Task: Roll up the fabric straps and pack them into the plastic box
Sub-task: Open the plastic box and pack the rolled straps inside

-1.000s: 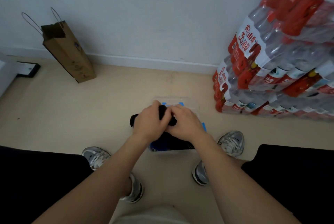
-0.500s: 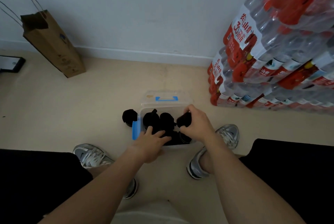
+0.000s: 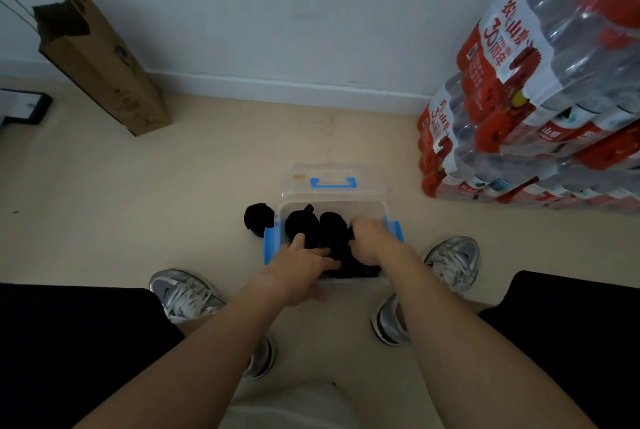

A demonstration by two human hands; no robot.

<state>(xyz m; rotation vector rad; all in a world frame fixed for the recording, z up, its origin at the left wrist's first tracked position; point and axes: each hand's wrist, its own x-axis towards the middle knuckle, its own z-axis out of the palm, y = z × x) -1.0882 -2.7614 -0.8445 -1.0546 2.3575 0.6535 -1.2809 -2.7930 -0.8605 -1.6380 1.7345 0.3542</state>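
Packing looks close to finished: the clear plastic box (image 3: 332,204) sits on the floor between the person's shoes, its lid (image 3: 332,174) lying flat just behind it, and black rolled straps (image 3: 332,224) fill it side by side. A loose roll (image 3: 257,219) lies on the floor just beside the box's left blue latch (image 3: 271,245). The left hand (image 3: 298,269) rests with straight, spread fingers across the near rolls. The right hand (image 3: 374,241) reaches into the right end, fingers curled down round the straps there, though most of that grip is hidden. These rolls are likely light, soft and springy, so they would uncoil if let go. Each is best gripped around its circumference with the tail trapped, then wedged against its neighbours.
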